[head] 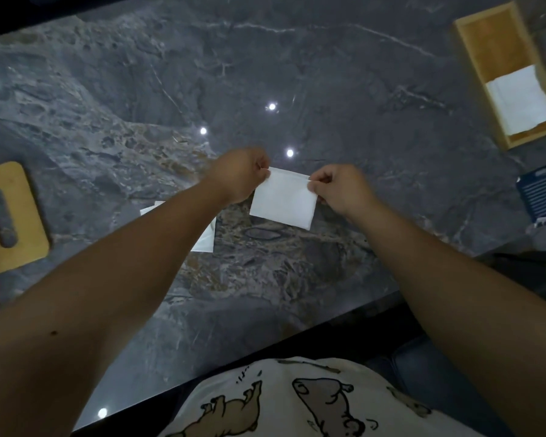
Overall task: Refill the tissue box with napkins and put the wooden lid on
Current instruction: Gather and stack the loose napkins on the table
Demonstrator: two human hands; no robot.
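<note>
A folded white napkin hangs above the middle of the marble table, pinched at its top corners by my left hand and my right hand. Another white napkin lies on the table, partly hidden under my left forearm. The open wooden tissue box sits at the far right with a stack of white napkins in its near end. The wooden lid, with its long slot, lies flat at the left edge.
A dark blue printed packet lies at the right edge, near the box. The grey marble table has its front edge running diagonally close to my body.
</note>
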